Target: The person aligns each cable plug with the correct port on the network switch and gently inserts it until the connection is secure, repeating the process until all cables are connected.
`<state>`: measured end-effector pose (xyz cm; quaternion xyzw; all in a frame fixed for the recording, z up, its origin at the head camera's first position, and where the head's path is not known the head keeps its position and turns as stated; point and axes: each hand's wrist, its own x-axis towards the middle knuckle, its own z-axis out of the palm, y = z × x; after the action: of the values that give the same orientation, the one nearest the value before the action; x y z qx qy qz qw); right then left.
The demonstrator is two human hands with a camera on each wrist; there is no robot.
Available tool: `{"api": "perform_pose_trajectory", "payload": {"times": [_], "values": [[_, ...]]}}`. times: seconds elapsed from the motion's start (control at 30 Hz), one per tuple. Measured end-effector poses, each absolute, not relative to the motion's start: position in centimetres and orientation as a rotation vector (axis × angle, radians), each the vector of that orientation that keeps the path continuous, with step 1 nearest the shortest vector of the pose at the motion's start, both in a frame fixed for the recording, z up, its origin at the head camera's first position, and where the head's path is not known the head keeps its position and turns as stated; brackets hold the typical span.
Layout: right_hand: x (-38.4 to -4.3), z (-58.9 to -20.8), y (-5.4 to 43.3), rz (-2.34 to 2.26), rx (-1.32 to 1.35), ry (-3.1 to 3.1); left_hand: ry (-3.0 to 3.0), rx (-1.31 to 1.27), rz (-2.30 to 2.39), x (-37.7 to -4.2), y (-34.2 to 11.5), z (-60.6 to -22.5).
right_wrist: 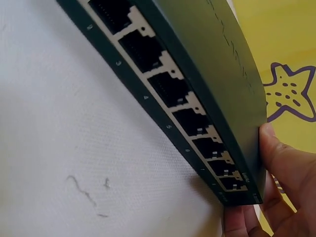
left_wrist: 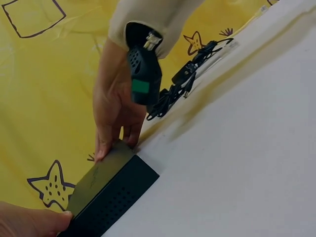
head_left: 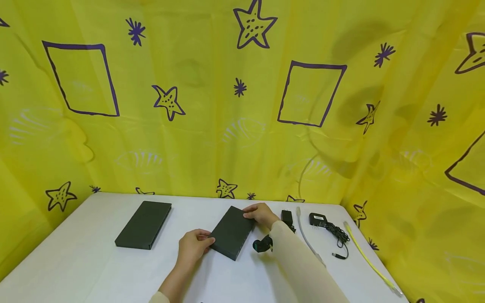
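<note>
A black network switch [head_left: 232, 232] lies between my two hands in the middle of the head view. My left hand [head_left: 193, 248] pinches its near left corner, thumb on top. At the far right corner my right hand [head_left: 261, 213] grips it. In the right wrist view, the thumb of my right hand [right_wrist: 286, 182] presses the top while other fingers sit below the edge. That view also shows a row of numbered Ethernet ports along the side of the switch [right_wrist: 222, 74]. Vent holes mark the end of the switch [left_wrist: 116, 197] in the left wrist view. Whether it touches the table is unclear.
Another flat black box [head_left: 144, 225] rests at the left of the white table [head_left: 87, 269]. On the right are a black adapter [head_left: 286, 217], a grey cable [head_left: 308, 240], a second adapter [head_left: 317, 219] with bundled cord, and a yellow cable [head_left: 367, 257]. A yellow curtain [head_left: 204, 143] stands behind.
</note>
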<state>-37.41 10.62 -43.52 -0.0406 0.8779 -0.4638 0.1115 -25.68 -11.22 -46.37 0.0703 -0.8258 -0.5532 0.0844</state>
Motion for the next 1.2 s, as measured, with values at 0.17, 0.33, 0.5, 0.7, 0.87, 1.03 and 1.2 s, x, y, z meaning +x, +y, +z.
{"api": "perform_pose_trajectory", "payload": {"times": [0.17,0.33,0.5,0.7,0.87,1.03,1.2], "values": [[-37.1,-43.7,10.8,-1.398,-0.085,2.580,-2.464,0.236,-1.681,-26.4,-11.8,-46.0],[-36.9,-43.8,10.9,-1.413,-0.038,2.575,-2.475,0.229,-1.703,-27.2,-12.3,-45.8],[-36.9,-43.9,11.1,-1.416,0.015,2.567,-2.506,0.250,-1.696,-27.9,-12.6,-45.6],[-36.5,-43.9,11.5,-1.413,0.041,2.570,-2.541,0.252,-1.672,-28.6,-12.6,-45.4],[-36.0,-43.8,12.0,-1.395,0.070,2.567,-2.562,0.262,-1.627,-29.1,-12.5,-45.3],[-35.5,-43.8,12.2,-1.378,0.126,2.555,-2.564,0.264,-1.610,-29.8,-12.4,-45.3],[-35.0,-43.6,12.2,-1.370,0.141,2.544,-2.584,0.330,-1.622,-30.3,-12.5,-44.9]]}}
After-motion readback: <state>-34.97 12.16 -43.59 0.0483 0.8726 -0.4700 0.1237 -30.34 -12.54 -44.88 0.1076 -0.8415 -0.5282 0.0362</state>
